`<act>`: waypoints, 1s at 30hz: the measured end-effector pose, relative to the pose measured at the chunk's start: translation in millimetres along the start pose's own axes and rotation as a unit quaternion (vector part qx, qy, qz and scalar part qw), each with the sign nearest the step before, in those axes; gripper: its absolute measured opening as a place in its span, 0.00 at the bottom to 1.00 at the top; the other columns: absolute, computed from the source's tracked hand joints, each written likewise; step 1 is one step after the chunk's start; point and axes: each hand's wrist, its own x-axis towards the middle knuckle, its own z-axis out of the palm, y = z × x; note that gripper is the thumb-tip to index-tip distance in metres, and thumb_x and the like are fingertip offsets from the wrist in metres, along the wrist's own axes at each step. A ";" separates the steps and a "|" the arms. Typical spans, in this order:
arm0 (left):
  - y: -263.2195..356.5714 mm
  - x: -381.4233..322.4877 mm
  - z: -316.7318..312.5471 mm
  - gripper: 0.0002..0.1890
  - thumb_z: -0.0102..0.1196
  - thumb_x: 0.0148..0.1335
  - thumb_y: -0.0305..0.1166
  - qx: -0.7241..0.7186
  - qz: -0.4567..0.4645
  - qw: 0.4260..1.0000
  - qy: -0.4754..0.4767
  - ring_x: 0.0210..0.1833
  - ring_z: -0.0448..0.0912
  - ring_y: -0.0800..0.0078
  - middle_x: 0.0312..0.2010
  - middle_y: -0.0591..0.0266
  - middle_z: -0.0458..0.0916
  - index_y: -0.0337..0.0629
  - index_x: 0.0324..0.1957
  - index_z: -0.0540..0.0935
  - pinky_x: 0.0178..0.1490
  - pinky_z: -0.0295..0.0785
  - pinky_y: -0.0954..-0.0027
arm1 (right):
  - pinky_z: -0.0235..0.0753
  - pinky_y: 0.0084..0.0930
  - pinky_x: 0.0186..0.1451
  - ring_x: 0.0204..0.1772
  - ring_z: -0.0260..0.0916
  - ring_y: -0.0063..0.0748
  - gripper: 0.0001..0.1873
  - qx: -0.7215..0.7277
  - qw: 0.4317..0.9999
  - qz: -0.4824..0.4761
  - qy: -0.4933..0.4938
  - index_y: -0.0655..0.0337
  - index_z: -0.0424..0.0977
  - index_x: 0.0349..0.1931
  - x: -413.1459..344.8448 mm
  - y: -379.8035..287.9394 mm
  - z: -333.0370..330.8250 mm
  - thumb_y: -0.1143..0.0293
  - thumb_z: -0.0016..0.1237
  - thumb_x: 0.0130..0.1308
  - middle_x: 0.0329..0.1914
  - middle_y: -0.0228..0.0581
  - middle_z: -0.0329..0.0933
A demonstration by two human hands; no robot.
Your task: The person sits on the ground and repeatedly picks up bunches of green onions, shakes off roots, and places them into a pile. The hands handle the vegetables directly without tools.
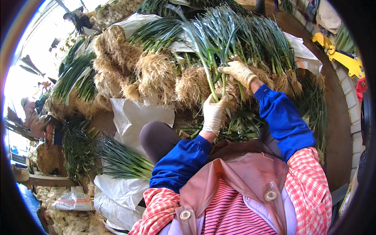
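My left hand (215, 110), in a pale work glove, is closed around the lower stems of a few green onions (209, 77), whose long leaves rise up and away. Just above it to the right, my right hand (239, 72), gloved alike, has its thumb and fingers at the stalks; whether it grips them is unclear. Behind both hands lies a thick row of green onions (258, 38) with pale, stringy roots (157, 73) turned towards me. Under my hands, loose green leaves (243, 123) lie in a heap, partly hidden by my left hand and the apron.
White plastic sheeting (138, 117) lies left of the hands. A bundle of green onions (126, 158) rests beside my left knee (158, 141). Another person (33, 114) is at the far left. A yellow metal implement (346, 60) stands at the right edge.
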 end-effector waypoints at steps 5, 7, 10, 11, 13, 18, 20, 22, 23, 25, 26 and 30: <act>23.6 -4.3 8.9 0.15 0.56 0.69 0.31 -0.081 -0.065 0.992 -0.070 0.38 0.84 0.73 0.39 0.58 0.85 0.34 0.53 0.79 0.42 0.80 0.71 | 0.67 0.18 0.28 0.24 0.68 0.17 0.13 0.285 0.953 0.044 -0.098 0.60 0.81 0.36 -18.3 -22.1 8.0 0.59 0.56 0.68 0.25 0.26 0.77; 29.8 -7.1 7.7 0.14 0.55 0.70 0.34 -0.102 -0.106 0.988 -0.055 0.33 0.82 0.75 0.35 0.61 0.84 0.37 0.52 0.79 0.38 0.81 0.71 | 0.71 0.25 0.31 0.27 0.71 0.21 0.16 0.241 0.967 0.025 -0.080 0.63 0.80 0.37 -30.1 -26.2 16.0 0.57 0.55 0.69 0.25 0.26 0.77; 30.6 -10.4 0.0 0.13 0.53 0.70 0.37 -0.145 -0.175 0.974 -0.014 0.27 0.78 0.78 0.29 0.64 0.82 0.40 0.49 0.80 0.32 0.79 0.71 | 0.74 0.35 0.37 0.29 0.75 0.36 0.18 -0.160 0.984 -0.069 0.041 0.59 0.81 0.41 -32.7 -31.9 28.4 0.52 0.52 0.69 0.26 0.41 0.79; 30.6 -9.6 0.0 0.12 0.53 0.70 0.38 -0.157 -0.178 0.971 0.001 0.26 0.77 0.78 0.28 0.65 0.81 0.42 0.48 0.80 0.30 0.79 0.71 | 0.74 0.36 0.36 0.29 0.76 0.39 0.17 -0.168 0.979 -0.091 0.066 0.56 0.80 0.42 -41.0 -38.5 29.4 0.52 0.53 0.68 0.26 0.46 0.79; 34.4 -5.2 -3.9 0.10 0.52 0.70 0.38 -0.189 -0.189 0.963 -0.011 0.23 0.74 0.79 0.23 0.69 0.78 0.44 0.44 0.80 0.27 0.77 0.71 | 0.69 0.24 0.24 0.21 0.72 0.24 0.14 0.130 0.987 -0.085 0.035 0.59 0.79 0.38 -55.0 -43.5 29.1 0.56 0.53 0.71 0.21 0.34 0.78; 64.1 0.3 0.6 0.14 0.52 0.68 0.36 -0.279 -0.113 0.952 0.053 0.24 0.74 0.76 0.24 0.68 0.75 0.38 0.48 0.78 0.29 0.75 0.73 | 0.59 0.09 0.19 0.18 0.64 0.09 0.15 0.422 0.903 -0.042 -0.072 0.63 0.81 0.44 -100.3 -74.6 13.6 0.58 0.53 0.72 0.28 0.25 0.80; 68.5 8.1 -14.2 0.17 0.52 0.68 0.37 -0.275 -0.106 0.955 -0.031 0.26 0.77 0.74 0.26 0.65 0.78 0.36 0.52 0.78 0.31 0.77 0.71 | 0.60 0.09 0.19 0.19 0.65 0.08 0.15 0.488 0.872 -0.034 -0.023 0.62 0.81 0.44 -105.7 -68.3 15.6 0.58 0.54 0.72 0.30 0.26 0.81; 67.7 10.1 -8.4 0.15 0.50 0.69 0.39 -0.286 -0.141 0.942 -0.106 0.28 0.80 0.68 0.27 0.62 0.79 0.37 0.49 0.77 0.37 0.82 0.61 | 0.62 0.09 0.19 0.19 0.67 0.09 0.13 0.510 0.860 -0.036 0.014 0.60 0.78 0.44 -119.2 -64.5 3.1 0.60 0.56 0.71 0.30 0.27 0.80; 67.6 7.4 -1.0 0.16 0.50 0.70 0.37 -0.267 -0.155 0.949 -0.061 0.27 0.80 0.69 0.27 0.62 0.79 0.35 0.51 0.78 0.37 0.82 0.65 | 0.63 0.09 0.19 0.20 0.68 0.09 0.12 0.521 0.852 -0.038 0.030 0.59 0.77 0.44 -125.8 -64.7 -3.3 0.61 0.56 0.70 0.30 0.27 0.80; 50.9 10.4 -6.4 0.15 0.50 0.70 0.35 -0.173 -0.122 0.976 -0.058 0.32 0.83 0.69 0.28 0.62 0.81 0.34 0.50 0.80 0.42 0.82 0.68 | 0.62 0.13 0.21 0.21 0.65 0.12 0.14 0.496 0.864 -0.063 0.055 0.61 0.75 0.46 -147.1 -63.9 -27.3 0.61 0.55 0.71 0.28 0.28 0.77; 51.2 12.1 -7.2 0.15 0.51 0.70 0.34 -0.190 -0.112 0.974 -0.051 0.32 0.83 0.70 0.30 0.61 0.82 0.33 0.49 0.81 0.42 0.82 0.69 | 0.62 0.13 0.21 0.21 0.64 0.12 0.15 0.488 0.866 -0.082 0.069 0.62 0.74 0.47 -162.0 -62.4 -41.5 0.60 0.55 0.70 0.28 0.28 0.76; 74.4 9.3 -10.1 0.14 0.54 0.70 0.35 -0.211 -0.076 0.973 -0.043 0.32 0.82 0.74 0.32 0.62 0.83 0.32 0.47 0.82 0.37 0.81 0.72 | 0.65 0.11 0.27 0.24 0.66 0.12 0.17 0.340 0.899 -0.073 0.268 0.58 0.79 0.40 -225.6 -29.5 -130.3 0.52 0.54 0.68 0.29 0.30 0.79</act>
